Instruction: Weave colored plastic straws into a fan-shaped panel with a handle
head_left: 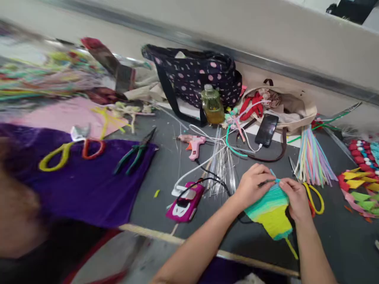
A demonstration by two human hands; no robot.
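Left hand (256, 183) and right hand (296, 197), fingers pinching teal-yellow piece (271, 211) near its top; close, even grips should steady it

On the dark table (222, 244), the purple cloth (97, 189) lies at the left of the frame. The pink glue gun (194, 145) and the magenta power strip (186, 203) are lying near the centre. At the right, there are pastel strips (314, 157).

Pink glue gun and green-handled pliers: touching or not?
Apart. The head view shows the pliers on the purple cloth and the glue gun beyond it, with dark tabletop between.
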